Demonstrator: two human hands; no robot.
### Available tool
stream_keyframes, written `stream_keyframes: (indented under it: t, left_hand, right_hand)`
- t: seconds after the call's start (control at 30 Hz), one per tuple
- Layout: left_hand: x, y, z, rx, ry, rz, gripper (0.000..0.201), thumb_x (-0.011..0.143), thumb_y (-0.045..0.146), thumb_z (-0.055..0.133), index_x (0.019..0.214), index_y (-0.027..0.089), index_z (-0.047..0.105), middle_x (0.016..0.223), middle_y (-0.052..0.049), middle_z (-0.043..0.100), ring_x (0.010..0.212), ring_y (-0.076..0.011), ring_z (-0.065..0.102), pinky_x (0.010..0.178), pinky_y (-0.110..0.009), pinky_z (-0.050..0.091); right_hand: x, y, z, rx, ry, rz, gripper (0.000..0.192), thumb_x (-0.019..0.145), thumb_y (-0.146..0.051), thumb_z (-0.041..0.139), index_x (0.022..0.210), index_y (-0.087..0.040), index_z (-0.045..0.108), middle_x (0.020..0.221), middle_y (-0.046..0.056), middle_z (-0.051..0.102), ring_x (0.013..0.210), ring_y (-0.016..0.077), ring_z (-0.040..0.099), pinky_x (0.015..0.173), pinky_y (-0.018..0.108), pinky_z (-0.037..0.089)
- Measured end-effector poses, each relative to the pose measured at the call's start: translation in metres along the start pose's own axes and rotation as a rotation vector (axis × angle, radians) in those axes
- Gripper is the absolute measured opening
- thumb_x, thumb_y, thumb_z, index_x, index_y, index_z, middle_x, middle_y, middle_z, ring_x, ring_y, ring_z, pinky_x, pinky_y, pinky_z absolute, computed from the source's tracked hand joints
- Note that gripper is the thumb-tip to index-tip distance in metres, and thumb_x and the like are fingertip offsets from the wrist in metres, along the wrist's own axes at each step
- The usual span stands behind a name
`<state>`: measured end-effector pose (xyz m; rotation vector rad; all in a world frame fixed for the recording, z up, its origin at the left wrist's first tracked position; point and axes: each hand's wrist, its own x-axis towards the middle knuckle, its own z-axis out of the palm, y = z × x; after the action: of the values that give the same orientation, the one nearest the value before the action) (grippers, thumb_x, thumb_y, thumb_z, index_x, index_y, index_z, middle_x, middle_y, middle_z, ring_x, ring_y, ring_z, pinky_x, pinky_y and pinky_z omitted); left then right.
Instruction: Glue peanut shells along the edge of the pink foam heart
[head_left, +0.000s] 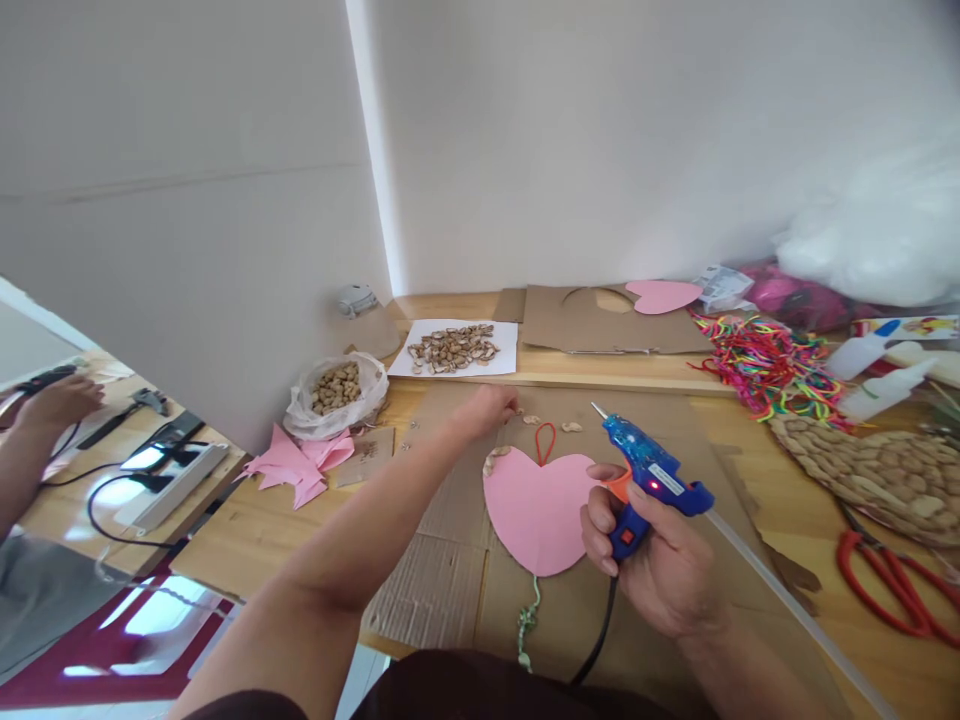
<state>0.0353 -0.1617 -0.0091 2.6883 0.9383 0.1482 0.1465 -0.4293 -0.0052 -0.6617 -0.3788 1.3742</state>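
A blue hot glue gun (641, 480) with an orange trigger is gripped in my right hand (667, 560), its metal nozzle pointing up and to the left and its red light lit. My left hand (491, 408) reaches past the pink paper heart (536, 510), fingers drawn together beside loose peanut shells (571, 427); what they pinch is hidden. On the heart's upper left lobe sit a few peanut shells (495, 458). A red cord loop (545, 440) rises from its notch, and a knotted green cord (527, 620) hangs below. The heart lies on brown cardboard (442, 590).
Peanut shells (454, 348) cover white paper (401, 365) at the back. A bag of peanuts (336, 388) and pink paper scraps (292, 465) are left. Colourful cords (780, 370), glue bottles (885, 390) and red-handled scissors (892, 590) lie right. Another person's hand (64, 405) shows far left.
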Motion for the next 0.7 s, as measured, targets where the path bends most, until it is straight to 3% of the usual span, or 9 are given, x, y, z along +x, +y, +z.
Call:
stream_keyframes:
  t: [0.23, 0.7]
  left_hand:
    - [-0.003, -0.002, 0.007, -0.074, 0.033, -0.083, 0.017, 0.085, 0.018, 0.063, 0.097, 0.016, 0.075, 0.093, -0.006, 0.077, 0.085, -0.0178, 0.066, 0.076, -0.026, 0.047]
    - [0.012, -0.001, 0.007, -0.242, 0.082, -0.072, 0.002, 0.070, 0.015, 0.071, 0.071, 0.016, 0.070, 0.072, -0.004, 0.070, 0.072, -0.0171, 0.059, 0.073, -0.027, 0.046]
  right_hand:
    - [0.003, 0.003, -0.002, -0.012, 0.005, -0.002, 0.022, 0.093, -0.035, 0.057, 0.106, -0.022, 0.069, 0.068, 0.001, 0.056, 0.053, 0.0139, 0.052, 0.044, 0.024, 0.038]
    - [0.003, 0.004, -0.002, -0.027, 0.025, -0.016, 0.025, 0.085, -0.041, 0.068, 0.102, -0.023, 0.070, 0.065, 0.000, 0.056, 0.052, 0.0137, 0.052, 0.042, 0.023, 0.038]
